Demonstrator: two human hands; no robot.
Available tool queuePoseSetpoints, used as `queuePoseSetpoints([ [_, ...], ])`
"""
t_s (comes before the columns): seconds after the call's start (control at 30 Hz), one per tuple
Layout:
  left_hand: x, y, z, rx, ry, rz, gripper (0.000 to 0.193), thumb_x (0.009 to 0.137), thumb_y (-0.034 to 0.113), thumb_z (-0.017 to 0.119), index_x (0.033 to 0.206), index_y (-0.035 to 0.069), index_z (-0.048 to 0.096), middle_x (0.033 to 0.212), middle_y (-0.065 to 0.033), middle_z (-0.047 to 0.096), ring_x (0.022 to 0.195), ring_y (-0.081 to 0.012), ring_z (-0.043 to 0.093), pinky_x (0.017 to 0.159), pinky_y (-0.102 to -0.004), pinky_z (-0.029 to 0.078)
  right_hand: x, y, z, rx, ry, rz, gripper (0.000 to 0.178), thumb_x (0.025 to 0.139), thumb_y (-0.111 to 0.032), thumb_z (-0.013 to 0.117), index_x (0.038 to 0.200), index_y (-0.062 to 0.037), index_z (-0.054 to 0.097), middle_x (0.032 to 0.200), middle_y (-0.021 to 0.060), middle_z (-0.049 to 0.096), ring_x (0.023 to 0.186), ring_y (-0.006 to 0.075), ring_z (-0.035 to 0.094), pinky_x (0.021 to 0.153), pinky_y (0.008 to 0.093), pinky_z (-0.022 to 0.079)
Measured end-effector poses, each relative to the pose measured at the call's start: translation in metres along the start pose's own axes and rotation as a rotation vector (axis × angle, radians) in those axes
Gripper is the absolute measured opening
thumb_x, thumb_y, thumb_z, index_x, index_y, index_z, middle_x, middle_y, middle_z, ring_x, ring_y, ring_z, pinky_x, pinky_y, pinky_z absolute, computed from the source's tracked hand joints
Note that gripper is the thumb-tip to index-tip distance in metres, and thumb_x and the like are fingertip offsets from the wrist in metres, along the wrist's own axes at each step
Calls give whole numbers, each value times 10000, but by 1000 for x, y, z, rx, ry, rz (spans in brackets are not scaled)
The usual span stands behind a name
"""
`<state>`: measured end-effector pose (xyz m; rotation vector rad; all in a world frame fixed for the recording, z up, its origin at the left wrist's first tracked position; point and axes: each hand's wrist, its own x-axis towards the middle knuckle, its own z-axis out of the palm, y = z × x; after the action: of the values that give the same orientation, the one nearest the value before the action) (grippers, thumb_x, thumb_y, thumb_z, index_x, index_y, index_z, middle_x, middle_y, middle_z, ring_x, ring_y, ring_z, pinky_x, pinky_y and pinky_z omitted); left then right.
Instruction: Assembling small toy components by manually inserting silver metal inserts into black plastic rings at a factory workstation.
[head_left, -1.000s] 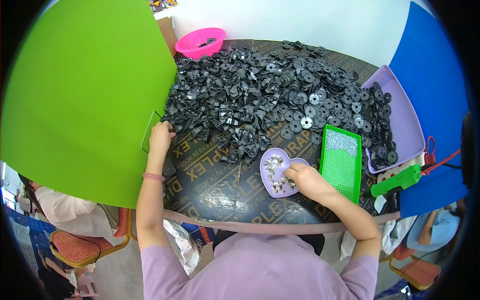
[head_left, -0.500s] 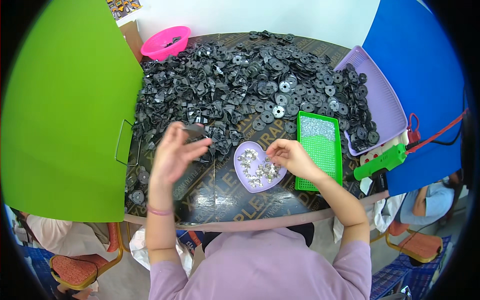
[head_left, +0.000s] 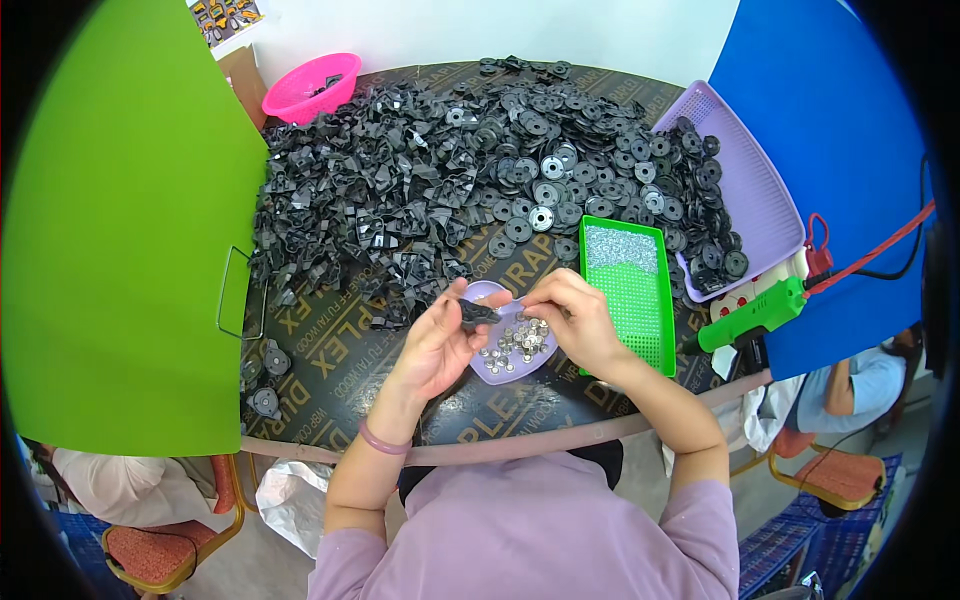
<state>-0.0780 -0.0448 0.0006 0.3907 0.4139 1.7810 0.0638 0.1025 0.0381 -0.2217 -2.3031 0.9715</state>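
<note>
head view: the left hand [head_left: 440,340] has swung rightward — half-curled fingers gripping a black molded part [head_left: 478,313] — which seems to put it within two-handed reach by the heart-shaped purple dish [head_left: 516,376] of silver metal pieces [head_left: 527,342]; the right hand [head_left: 578,320] has fingertips pinched together, on what i cannot tell, near the green perforated tray [head_left: 625,300].

Dark printed table [head_left: 335,372] — black parts [head_left: 360,190], green tray [head_left: 640,310], heart-shaped dish [head_left: 508,377]

Bright light puts faint glare on the dark tabletop [head_left: 335,355], and fisheye distortion bends edges near the black rim.
</note>
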Motion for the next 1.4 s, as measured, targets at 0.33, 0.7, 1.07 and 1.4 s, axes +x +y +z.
queuePoseSetpoints([
  [0.33,-8,-11,15,250,-7,17,717,713,309,758,1283,78,390,1144,-6,497,979,-97,516,781,-285,486,6,-28,12,-74,51,-450,218,638,36,707,833,-1,617,796,93,570,718,249,557,619,324,471],
  [0.7,-7,-14,6,118,24,4,613,766,278,715,1253,73,404,1076,-17,523,922,-124,538,791,-286,466,8,-28,10,-97,-59,-403,262,645,49,664,900,-9,641,850,82,568,761,241,555,635,318,473],
  [1.07,0,-5,-5,-42,62,-40,576,893,453,426,1310,58,382,1169,-145,544,934,-191,562,814,-316,489,75,93,12,-414,-48,-5,255,702,-31,681,952,-11,636,824,128,605,856,283,589,748,344,481],
  [1.4,-2,2,-18,-142,58,-31,598,871,473,433,1291,48,396,1167,-168,534,988,-224,573,820,-289,517,78,79,-2,505,-124,444,113,867,-74,580,787,-5,541,778,30,574,698,101,573,613,305,548],
])
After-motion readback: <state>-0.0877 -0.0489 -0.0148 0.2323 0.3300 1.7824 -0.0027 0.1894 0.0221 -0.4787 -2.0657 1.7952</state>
